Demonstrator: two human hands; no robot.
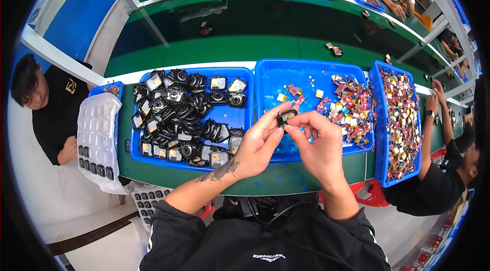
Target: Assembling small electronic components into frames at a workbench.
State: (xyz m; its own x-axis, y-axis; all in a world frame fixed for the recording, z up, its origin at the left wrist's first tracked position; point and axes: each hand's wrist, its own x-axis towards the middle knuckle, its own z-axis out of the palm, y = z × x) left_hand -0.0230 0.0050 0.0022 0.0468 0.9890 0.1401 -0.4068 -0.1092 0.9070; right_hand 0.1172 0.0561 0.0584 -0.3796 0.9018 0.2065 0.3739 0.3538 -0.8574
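Note:
Close in front of me, a small black watch case [287, 116] is held up over the near part of the middle blue tray [265, 74]. My left hand [261, 141] grips its left side between thumb and fingers. From the right, my right hand [320, 143] pinches at the case's edge with thumb and forefinger; the fingertips partly hide the case. Small red, white and yellow parts [352, 110] lie heaped in the right half of that tray, and a few lie behind my hands. Left of my hands, many black watch cases [176, 95] are piled in another blue tray [250, 87].
A narrow blue tray [378, 169] full of small coloured parts stands at the right. A white compartment tray [97, 118] holds several black cases at the left. Behind runs a green conveyor belt [245, 49] with a few loose pieces. Co-workers sit left, right and across.

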